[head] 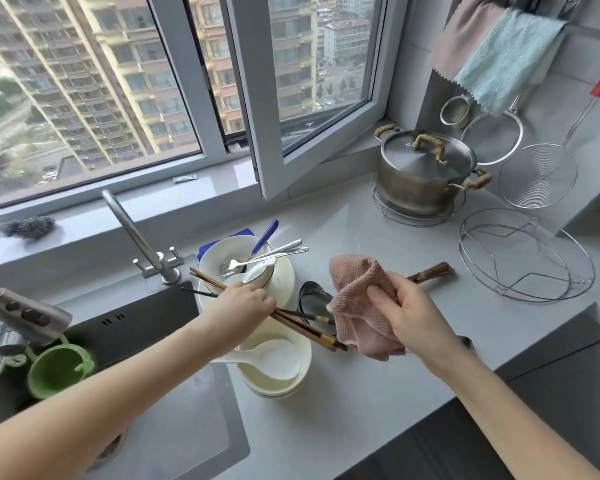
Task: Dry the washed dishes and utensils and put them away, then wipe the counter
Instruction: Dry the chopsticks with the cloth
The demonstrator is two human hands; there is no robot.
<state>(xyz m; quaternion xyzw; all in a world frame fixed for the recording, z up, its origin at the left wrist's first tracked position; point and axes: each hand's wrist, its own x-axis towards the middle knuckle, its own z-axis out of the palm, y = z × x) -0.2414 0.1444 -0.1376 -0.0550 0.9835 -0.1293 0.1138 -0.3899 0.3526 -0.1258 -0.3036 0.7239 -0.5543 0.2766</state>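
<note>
My left hand [244,303] grips a bundle of wooden chopsticks [305,328] at their middle, above the stacked white bowls [278,372]. My right hand [404,315] holds a bunched pink cloth [355,306] just right of the chopstick tips. Behind the left hand stands a white bowl [238,252] on plates, holding a fork and spoons [257,259], one with a blue handle. A dark ladle [312,297] with a wooden handle [430,271] lies on the grey counter [361,393], partly hidden by the cloth.
The dark sink [153,341] with faucet [136,237] is on the left, with a green cup [58,374] at its edge. A lidded steel pot [425,171] on a wire rack, another wire rack [523,254], strainers [537,174] and hanging cloths [506,60] are on the right. An open window sash [312,98] juts inward.
</note>
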